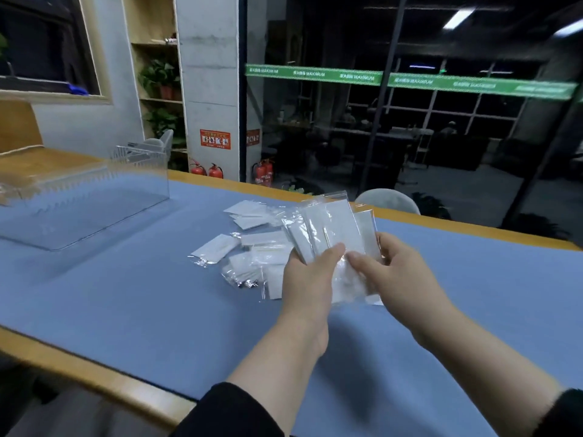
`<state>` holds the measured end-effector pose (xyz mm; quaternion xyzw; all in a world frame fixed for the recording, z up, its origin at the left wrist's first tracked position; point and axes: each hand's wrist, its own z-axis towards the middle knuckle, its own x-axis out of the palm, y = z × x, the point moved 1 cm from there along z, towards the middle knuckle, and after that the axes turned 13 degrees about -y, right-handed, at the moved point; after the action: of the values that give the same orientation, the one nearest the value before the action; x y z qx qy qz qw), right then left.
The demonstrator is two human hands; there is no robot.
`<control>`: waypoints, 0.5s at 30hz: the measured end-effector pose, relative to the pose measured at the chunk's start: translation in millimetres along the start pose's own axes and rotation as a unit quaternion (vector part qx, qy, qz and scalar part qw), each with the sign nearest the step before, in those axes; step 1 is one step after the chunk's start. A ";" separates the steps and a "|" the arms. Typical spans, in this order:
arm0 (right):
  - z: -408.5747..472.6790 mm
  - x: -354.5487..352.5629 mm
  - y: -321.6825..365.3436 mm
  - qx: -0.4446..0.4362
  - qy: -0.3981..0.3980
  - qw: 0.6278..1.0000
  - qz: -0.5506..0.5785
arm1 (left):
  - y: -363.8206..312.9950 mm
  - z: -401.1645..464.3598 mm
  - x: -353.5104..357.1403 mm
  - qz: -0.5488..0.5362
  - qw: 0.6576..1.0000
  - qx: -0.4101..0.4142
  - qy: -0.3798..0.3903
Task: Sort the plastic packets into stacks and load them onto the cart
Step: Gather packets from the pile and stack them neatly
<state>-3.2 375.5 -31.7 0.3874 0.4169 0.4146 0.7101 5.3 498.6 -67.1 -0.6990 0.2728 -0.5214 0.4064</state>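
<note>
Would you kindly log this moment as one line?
left hand: holds fanned packets | right hand: holds same | loose packets: on blue mat

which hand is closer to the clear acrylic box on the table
Left. The left hand holds the fanned plastic packets on the side toward the clear acrylic box, though well apart from it; the right hand grips them farther right.

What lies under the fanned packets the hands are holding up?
Beneath the fanned packets, gripped by the left hand and right hand, the blue mat shows, with loose packets at the left. Whatever lies directly behind the hands is covered.
</note>
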 end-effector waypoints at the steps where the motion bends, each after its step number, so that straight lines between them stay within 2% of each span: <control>1: -4.4 -11.5 0.9 -0.017 -0.023 0.999 -0.019 | 4.5 -9.0 6.7 0.005 1.000 -0.002 0.005; 4: -15.8 -46.3 5.3 -0.068 -0.046 0.995 -0.050 | 18.8 -37.5 26.1 -0.005 0.999 -0.020 0.025; 8: -28.5 -82.8 -1.7 -0.115 -0.017 0.983 -0.141 | 32.9 -72.8 49.5 -0.068 0.988 -0.103 0.092; 10: -34.4 -97.7 -9.2 -0.117 -0.047 0.974 -0.189 | 40.0 -84.2 59.3 -0.083 0.983 -0.128 0.102; 12: -43.5 -113.0 -15.1 -0.043 -0.048 0.987 -0.147 | 45.3 -93.1 68.2 -0.090 0.985 -0.123 0.075; 14: -55.3 -126.8 -17.2 0.040 0.000 0.998 -0.043 | 51.0 -102.3 77.0 -0.077 0.989 -0.102 0.074; 15: -60.2 -132.4 -19.8 0.043 0.021 0.999 -0.006 | 53.1 -107.8 80.5 -0.058 0.991 -0.089 0.082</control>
<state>-93.7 260.0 -34.8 0.4061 0.4515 0.3999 0.6865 -70.1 375.5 -58.0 -0.7018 0.3094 -0.5737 0.2874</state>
